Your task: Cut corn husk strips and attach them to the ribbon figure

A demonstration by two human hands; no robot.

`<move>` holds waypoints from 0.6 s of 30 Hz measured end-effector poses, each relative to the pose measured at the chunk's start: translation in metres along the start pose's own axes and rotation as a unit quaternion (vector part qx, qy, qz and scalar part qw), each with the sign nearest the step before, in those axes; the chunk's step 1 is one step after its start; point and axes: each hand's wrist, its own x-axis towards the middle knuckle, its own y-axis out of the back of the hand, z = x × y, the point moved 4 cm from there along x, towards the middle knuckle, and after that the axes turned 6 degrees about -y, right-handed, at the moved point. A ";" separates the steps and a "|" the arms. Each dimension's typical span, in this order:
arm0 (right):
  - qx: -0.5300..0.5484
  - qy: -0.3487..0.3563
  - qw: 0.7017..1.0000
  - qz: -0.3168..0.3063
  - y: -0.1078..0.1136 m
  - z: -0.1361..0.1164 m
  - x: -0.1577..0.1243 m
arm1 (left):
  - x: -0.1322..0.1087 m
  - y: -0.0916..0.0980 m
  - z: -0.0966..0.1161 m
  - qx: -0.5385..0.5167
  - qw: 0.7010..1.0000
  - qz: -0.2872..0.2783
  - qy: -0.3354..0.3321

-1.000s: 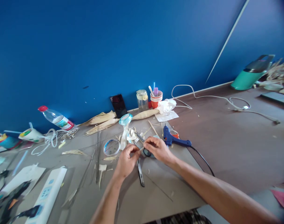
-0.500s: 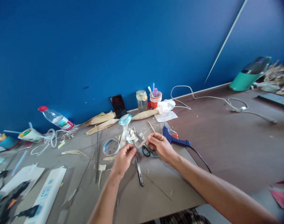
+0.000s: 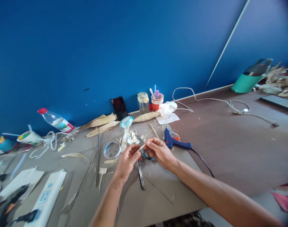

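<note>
So, both hands are busy with one little thing: a thin pale strip (image 3: 142, 147), held up just above the tabletop in the gap between them. The left hand (image 3: 128, 160) pinches the near end between thumb and fingertips, and the right hand (image 3: 160, 152) has the far end in the same kind of pinch, remaining fingers curled in. Can't make out exactly what the strip is made of, it's too small.

Just below the left fingertips there's a slim cutter (image 3: 141, 176) lying on the table, its top end tucked behind that hand. A pair of scissors (image 3: 146, 157) sits right by the right fingers, partly covered, black handle loop peeking out. Off to the right of the right hand you've got a blue glue gun (image 3: 178, 142) with its black cord trailing toward the forearm.

Left of the left hand is a tape roll (image 3: 104, 151) lying flat, then some thin dark wires (image 3: 98, 162) further out. Past both hands: a messy heap of pale scraps (image 3: 132, 139), dried husks (image 3: 102, 127), a dark phone (image 3: 119, 107) leaning on the blue wall, and stacked paper cups (image 3: 157, 102) beside a clear jar (image 3: 143, 106).
</note>
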 end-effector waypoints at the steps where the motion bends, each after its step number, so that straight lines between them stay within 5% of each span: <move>1: -0.001 -0.005 1.000 -0.003 -0.001 0.002 0.000 | 0.000 0.000 -0.001 -0.002 1.000 0.001 0.001; 18: -0.064 -0.008 0.998 -0.022 -0.004 0.002 -0.008 | 0.000 0.010 -0.004 0.023 0.998 0.052 -0.008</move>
